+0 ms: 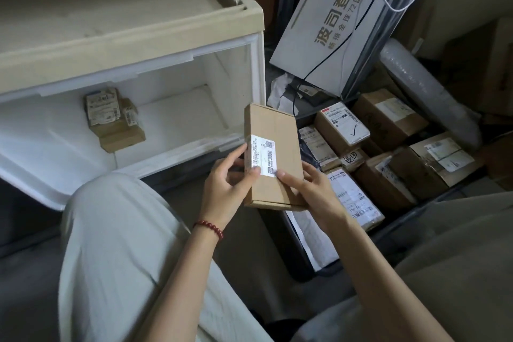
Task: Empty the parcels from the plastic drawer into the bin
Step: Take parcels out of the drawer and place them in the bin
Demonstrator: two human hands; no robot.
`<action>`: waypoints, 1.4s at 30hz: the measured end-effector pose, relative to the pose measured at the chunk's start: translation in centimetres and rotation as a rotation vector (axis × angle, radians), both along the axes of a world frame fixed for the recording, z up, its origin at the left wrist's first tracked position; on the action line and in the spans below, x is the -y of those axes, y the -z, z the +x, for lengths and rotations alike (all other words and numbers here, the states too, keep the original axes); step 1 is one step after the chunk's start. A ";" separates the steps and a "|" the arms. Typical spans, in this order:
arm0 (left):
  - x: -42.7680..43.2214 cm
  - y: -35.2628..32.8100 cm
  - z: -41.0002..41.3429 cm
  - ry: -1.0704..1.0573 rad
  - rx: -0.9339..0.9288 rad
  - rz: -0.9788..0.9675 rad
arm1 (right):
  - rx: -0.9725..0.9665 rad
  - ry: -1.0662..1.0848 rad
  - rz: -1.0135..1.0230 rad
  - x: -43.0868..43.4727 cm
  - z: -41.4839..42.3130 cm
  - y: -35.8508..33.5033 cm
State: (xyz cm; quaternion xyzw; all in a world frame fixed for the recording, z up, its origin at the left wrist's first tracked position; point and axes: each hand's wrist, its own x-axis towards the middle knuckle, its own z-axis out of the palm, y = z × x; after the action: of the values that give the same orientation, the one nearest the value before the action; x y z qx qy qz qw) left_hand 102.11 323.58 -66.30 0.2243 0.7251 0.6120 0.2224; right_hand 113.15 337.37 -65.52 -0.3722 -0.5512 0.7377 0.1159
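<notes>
One box [273,147] was gripped by the left hand [224,183] and the right hand [311,191]; three stacked parcels [111,119] were seen in one drawer [55,147].

Storeroom: labelled parcels [342,126], plastic drawer [41,169].

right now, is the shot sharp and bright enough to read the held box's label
Head view: dim, soft light, no glare; the label on the held box is sharp, its print too small to read; the wide lens bows the drawer edges.
</notes>
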 end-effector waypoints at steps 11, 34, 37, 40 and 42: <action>0.0 0.7 0.5 -0.081 -0.179 -0.350 | -0.142 -0.027 0.013 0.2 0.3 -0.6; -1.4 0.4 1.0 -0.005 0.043 -0.172 | -0.065 -0.037 0.140 -0.1 0.4 0.0; -1.7 0.5 1.0 0.009 0.055 -0.180 | 0.018 -0.031 0.076 -0.9 0.9 0.0; -2.2 0.8 1.2 0.024 0.044 -0.198 | 0.075 -0.062 0.064 -1.3 1.3 0.1; -2.8 0.9 1.2 0.003 0.006 -0.206 | 0.112 -0.042 0.077 -1.6 1.8 0.4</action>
State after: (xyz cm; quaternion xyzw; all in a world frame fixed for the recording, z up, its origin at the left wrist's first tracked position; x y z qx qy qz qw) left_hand 103.35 326.35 -67.19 0.1998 0.7831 0.5345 0.2473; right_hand 114.90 338.95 -65.87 -0.3965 -0.5925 0.6961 0.0839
